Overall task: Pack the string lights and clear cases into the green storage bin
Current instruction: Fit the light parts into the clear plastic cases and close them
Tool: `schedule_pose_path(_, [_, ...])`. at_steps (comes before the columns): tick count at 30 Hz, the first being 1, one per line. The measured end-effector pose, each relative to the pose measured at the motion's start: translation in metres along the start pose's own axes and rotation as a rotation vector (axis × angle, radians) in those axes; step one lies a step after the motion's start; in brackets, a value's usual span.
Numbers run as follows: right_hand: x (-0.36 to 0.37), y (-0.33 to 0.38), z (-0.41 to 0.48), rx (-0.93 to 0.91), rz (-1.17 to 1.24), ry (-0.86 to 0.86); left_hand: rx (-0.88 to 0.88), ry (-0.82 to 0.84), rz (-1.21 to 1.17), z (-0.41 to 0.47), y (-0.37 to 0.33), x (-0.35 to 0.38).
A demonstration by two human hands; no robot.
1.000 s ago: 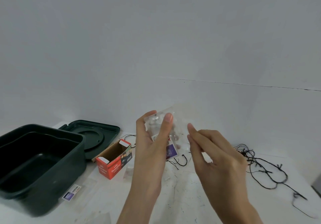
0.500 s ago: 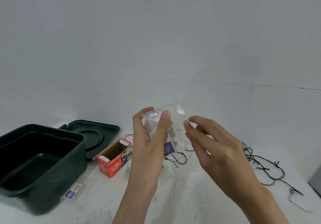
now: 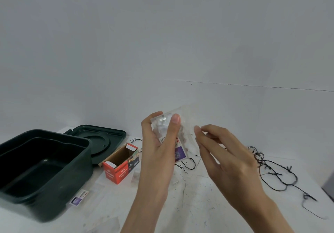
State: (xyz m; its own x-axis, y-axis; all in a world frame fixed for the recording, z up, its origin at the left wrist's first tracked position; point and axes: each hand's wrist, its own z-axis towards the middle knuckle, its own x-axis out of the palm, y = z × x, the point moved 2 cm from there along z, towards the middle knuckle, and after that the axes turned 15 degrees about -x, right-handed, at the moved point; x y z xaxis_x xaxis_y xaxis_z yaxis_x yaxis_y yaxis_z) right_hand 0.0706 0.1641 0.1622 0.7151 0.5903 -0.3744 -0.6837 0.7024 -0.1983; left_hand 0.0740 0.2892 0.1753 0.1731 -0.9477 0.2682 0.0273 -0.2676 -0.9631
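My left hand [image 3: 159, 149] grips a clear plastic case [image 3: 178, 142] with a purple and white label, held upright above the table between thumb and fingers. My right hand [image 3: 227, 162] hovers just right of the case, fingers loosely bent, fingertips close to its clear edge; I cannot tell whether they touch it. The dark green storage bin [image 3: 45, 184] stands open at the left and looks bare inside. Black string lights [image 3: 271, 169] lie tangled on the table at the right. Another clear case [image 3: 81, 195] with a purple label lies flat next to the bin.
The bin's green lid [image 3: 101, 138] lies flat behind the bin. An open red cardboard LED-lights box [image 3: 121, 165] lies on its side between lid and hands. Short black wire pieces [image 3: 186, 165] lie under the held case. A white wall rises behind the white table [image 3: 198, 205].
My right hand has shifted slightly right and its fingers have curled a little more beside the case. My left hand keeps holding the case in about the same place.
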Motion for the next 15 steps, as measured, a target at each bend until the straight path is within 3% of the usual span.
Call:
schedule_pose_path(10, [-0.0048,-0.0032,0.0053,-0.062,0.203,0.113,0.013,-0.013,0.053,0.0016,-0.0012,-0.0036])
schedule_pose_path(13, [-0.0045,-0.0022,0.0035,0.064,0.432,0.098,-0.013,-0.015,0.073,0.0036,0.0018,-0.0037])
schedule_pose_path(15, [-0.0045,-0.0005,0.0022,0.251,0.646,0.033,-0.037,-0.015,0.065,0.005,0.0039,-0.0038])
